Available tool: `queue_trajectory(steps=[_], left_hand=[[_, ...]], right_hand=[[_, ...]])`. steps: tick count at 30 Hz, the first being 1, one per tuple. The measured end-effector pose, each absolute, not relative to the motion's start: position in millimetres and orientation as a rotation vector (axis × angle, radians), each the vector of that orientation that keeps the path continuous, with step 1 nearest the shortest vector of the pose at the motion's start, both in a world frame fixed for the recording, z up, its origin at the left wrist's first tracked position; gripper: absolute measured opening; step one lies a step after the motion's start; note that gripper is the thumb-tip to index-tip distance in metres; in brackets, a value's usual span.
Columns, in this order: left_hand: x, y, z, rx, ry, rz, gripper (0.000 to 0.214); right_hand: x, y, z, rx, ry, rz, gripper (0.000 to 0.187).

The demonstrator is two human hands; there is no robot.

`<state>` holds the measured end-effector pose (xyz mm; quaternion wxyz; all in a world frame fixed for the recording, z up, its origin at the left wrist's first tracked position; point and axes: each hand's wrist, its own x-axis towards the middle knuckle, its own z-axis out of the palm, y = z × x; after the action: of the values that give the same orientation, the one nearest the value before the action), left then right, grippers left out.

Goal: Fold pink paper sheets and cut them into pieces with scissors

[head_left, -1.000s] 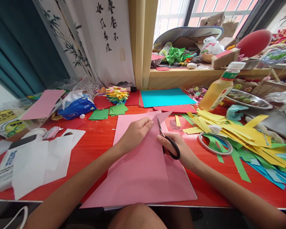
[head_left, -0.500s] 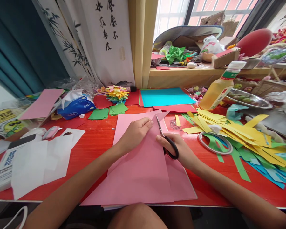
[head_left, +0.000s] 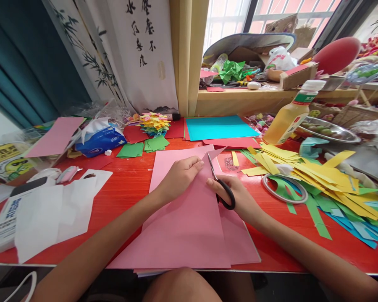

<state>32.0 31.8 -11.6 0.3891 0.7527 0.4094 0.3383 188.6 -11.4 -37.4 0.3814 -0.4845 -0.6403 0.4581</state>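
Note:
A sheet of pink paper lies slanted over more pink sheets at the table's near edge. My left hand pinches its upper part between thumb and fingers. In my right hand is a pair of scissors with black handles, thumb and fingers round the loops. The blades point up and lie at the paper's far right edge, just right of my left fingertips. A narrow pointed flap of pink paper sticks out to the right beyond the blades.
Right of my hands lie a tape roll, yellow strips and green strips, with a bottle behind. Coloured sheets and a folded-paper cluster are at the back. Tissues and white paper lie left.
The pink flap past the blades has shifted slightly right and looks narrower. Both hands have barely moved; the scissors stay at the paper's edge.

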Motion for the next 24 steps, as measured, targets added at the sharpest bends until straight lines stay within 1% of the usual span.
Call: queue_trajectory(steps=[16, 24], left_hand=[[32.7, 31.7, -14.1, 1.876, 1.023, 0.830, 0.030], [33.1, 32.8, -16.1, 1.886, 1.008, 0.832, 0.030]], right_hand=[[187.3, -13.4, -37.2, -1.286, -1.577, 1.167, 0.049], [188.2, -12.7, -39.4, -1.253, -1.569, 1.158, 0.044]])
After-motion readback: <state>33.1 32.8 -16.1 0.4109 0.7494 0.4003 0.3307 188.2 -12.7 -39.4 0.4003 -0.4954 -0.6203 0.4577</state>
